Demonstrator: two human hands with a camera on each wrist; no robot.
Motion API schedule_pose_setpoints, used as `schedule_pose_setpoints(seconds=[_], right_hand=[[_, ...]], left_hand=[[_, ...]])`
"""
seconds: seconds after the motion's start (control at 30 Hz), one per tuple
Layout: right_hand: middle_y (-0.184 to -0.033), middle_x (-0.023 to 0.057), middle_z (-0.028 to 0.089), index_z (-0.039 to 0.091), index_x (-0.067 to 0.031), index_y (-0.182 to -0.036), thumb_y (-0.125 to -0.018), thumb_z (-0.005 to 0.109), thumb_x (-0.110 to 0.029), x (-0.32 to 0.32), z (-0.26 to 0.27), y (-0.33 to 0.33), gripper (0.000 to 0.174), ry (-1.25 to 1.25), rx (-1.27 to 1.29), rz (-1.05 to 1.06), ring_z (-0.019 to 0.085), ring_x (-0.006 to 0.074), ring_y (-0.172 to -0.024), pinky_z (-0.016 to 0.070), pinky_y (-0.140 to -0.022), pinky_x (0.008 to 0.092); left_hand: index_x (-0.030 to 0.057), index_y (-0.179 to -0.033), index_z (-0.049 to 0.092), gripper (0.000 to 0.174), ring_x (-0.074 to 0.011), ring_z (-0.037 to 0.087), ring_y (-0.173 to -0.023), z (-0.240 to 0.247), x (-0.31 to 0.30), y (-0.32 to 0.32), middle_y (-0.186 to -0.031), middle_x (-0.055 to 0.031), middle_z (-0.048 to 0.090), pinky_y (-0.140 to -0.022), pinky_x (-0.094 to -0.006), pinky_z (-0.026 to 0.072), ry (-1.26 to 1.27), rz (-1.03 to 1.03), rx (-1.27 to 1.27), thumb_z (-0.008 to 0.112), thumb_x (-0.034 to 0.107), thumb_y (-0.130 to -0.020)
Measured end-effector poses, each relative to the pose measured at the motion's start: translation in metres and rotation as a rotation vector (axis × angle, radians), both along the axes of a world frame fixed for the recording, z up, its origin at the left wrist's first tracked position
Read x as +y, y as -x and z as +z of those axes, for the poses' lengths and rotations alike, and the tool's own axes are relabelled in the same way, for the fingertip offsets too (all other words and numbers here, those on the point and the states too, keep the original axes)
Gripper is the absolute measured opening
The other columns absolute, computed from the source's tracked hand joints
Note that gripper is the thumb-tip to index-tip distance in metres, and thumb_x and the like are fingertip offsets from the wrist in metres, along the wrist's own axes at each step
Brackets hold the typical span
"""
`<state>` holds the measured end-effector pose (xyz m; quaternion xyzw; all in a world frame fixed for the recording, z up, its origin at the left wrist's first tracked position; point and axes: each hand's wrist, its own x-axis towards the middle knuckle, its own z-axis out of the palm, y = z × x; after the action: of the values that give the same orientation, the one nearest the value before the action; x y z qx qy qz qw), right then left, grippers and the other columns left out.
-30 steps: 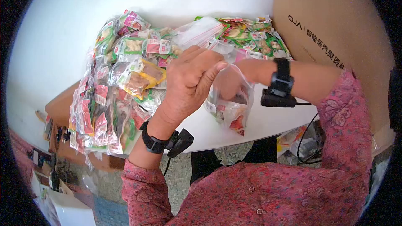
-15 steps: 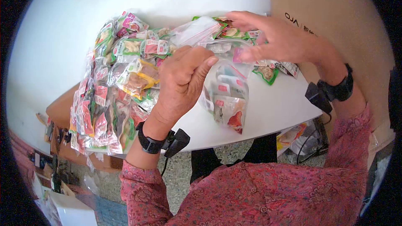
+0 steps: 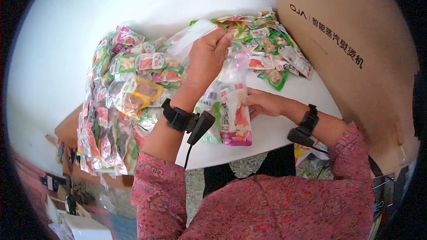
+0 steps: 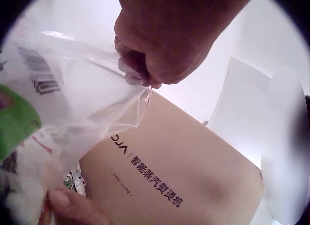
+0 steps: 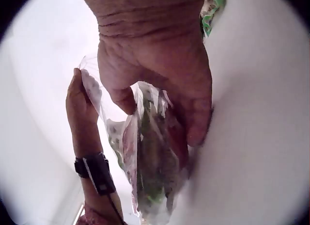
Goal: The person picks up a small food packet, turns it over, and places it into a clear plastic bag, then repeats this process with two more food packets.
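A clear plastic bag [image 3: 231, 102] filled with snack packets stands upright on the white table [image 3: 284, 120]. My left hand [image 3: 207, 58] pinches the bag's top edge [image 4: 138, 87] and holds it up. My right hand [image 3: 262, 103] grips the lower side of the bag [image 5: 155, 167], thumb on one face and fingers on the other. In the right wrist view the left hand [image 5: 80, 104] shows higher up, holding the bag's top corner.
A big heap of small snack packets [image 3: 120, 93] covers the table's left side, and more packets [image 3: 267, 49] lie at the back. An empty clear bag [image 3: 189, 38] lies on the heap. A large cardboard box [image 3: 351, 49] stands at the right.
My right hand came back from the far packets and took hold of the bag's lower side. My left hand lifted the bag's top, so the bag now stands taller.
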<state>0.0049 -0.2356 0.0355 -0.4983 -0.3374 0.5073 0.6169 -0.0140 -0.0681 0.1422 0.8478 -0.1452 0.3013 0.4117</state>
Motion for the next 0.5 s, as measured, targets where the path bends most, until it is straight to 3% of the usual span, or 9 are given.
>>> schedule_pose_setpoints(seconds=[0.03, 0.17, 0.23, 0.27, 0.37, 0.5], right_hand=[[-0.116, 0.0142, 0.048, 0.027, -0.006, -0.128, -0.083, 0.049, -0.031, 0.003, -0.002, -0.006, 0.056, -0.013, 0.038, 0.01, 0.054, 0.024, -0.1, 0.048, -0.078, 0.0393], [-0.109, 0.012, 0.052, 0.037, -0.0057, -0.122, -0.082, 0.051, -0.033, 0.011, -0.008, -0.027, 0.05, 0.091, -0.101, -0.021, 0.058, 0.024, -0.089, 0.0511, -0.069, 0.0365], [-0.102, 0.0108, 0.055, 0.042, -0.0046, -0.116, -0.081, 0.052, -0.034, 0.013, -0.006, -0.031, 0.047, 0.257, -0.251, 0.0, 0.059, 0.0201, -0.078, 0.0514, -0.062, 0.0322], [-0.092, 0.0102, 0.058, 0.046, -0.0035, -0.11, -0.081, 0.053, -0.038, 0.014, -0.013, -0.034, 0.046, 0.245, -0.238, -0.015, 0.058, 0.0173, -0.065, 0.0502, -0.055, 0.029], [-0.086, 0.0079, 0.056, 0.044, -0.0028, -0.113, -0.08, 0.054, -0.043, 0.015, -0.018, -0.043, 0.053, 0.313, -0.278, 0.035, 0.058, 0.018, -0.066, 0.051, -0.06, 0.0284], [-0.083, 0.0078, 0.056, 0.045, -0.0027, -0.112, -0.08, 0.054, -0.046, 0.018, -0.013, -0.048, 0.055, 0.33, -0.307, 0.086, 0.059, 0.0174, -0.066, 0.0504, -0.058, 0.0276]], left_hand=[[0.0019, -0.069, 0.052, 0.025, -0.0203, 0.046, -0.047, -0.002, 0.001, -0.007, -0.053, -0.0098, 0.048, -0.047, -0.0304, 0.0372, -0.037, 0.042, 0.057, 0.051, 0.021, -0.085], [0.001, -0.068, 0.052, 0.027, -0.0125, 0.046, -0.048, -0.014, 0.023, -0.02, -0.051, -0.0057, 0.047, -0.048, -0.028, 0.0373, -0.093, 0.053, 0.19, 0.05, 0.022, -0.085], [0.0014, -0.067, 0.052, 0.025, -0.0085, 0.045, -0.052, -0.035, 0.043, -0.022, -0.054, -0.0028, 0.047, -0.048, -0.0262, 0.0367, 0.003, 0.008, 0.226, 0.049, 0.019, -0.085], [0.0014, -0.067, 0.052, 0.025, -0.0085, 0.045, -0.052, -0.048, 0.052, -0.021, -0.054, -0.0028, 0.047, -0.048, -0.0262, 0.0367, -0.005, -0.003, 0.228, 0.049, 0.019, -0.085], [0.0029, -0.071, 0.053, 0.021, -0.0068, 0.044, -0.054, -0.084, 0.065, -0.014, -0.06, 0.0007, 0.048, -0.048, -0.0244, 0.0359, 0.115, -0.079, 0.32, 0.05, 0.018, -0.085], [0.0048, -0.077, 0.054, 0.014, -0.005, 0.044, -0.057, -0.119, 0.07, -0.01, -0.068, 0.0033, 0.05, -0.051, -0.0201, 0.0391, 0.296, -0.155, 0.459, 0.051, 0.015, -0.086]])
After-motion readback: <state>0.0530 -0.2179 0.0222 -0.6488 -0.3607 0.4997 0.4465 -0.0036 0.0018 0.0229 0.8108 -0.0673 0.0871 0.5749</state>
